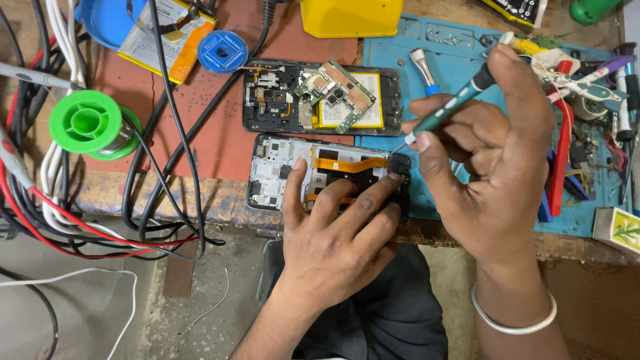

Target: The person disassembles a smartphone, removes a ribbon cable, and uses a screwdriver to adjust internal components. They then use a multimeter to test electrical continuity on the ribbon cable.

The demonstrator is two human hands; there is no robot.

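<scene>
An opened phone frame [280, 167] with an orange flex cable lies at the bench's front edge. My left hand [340, 233] presses flat on it, fingers spread over its right half. My right hand [493, 153] holds a teal screwdriver [447, 110] between thumb and fingers; its tip points down at the frame's upper right corner. Behind it lies a second opened phone [267, 100] with a yellow battery [370, 100] and a loose green circuit board [333, 90] resting on top.
A green solder spool [90, 123] and a tangle of black, red and white cables [157, 200] lie left. A blue mat [467, 53] holds a small metal tool [422, 67], pliers with red handles [562, 153] and other tools at right. A yellow box [350, 17] stands behind.
</scene>
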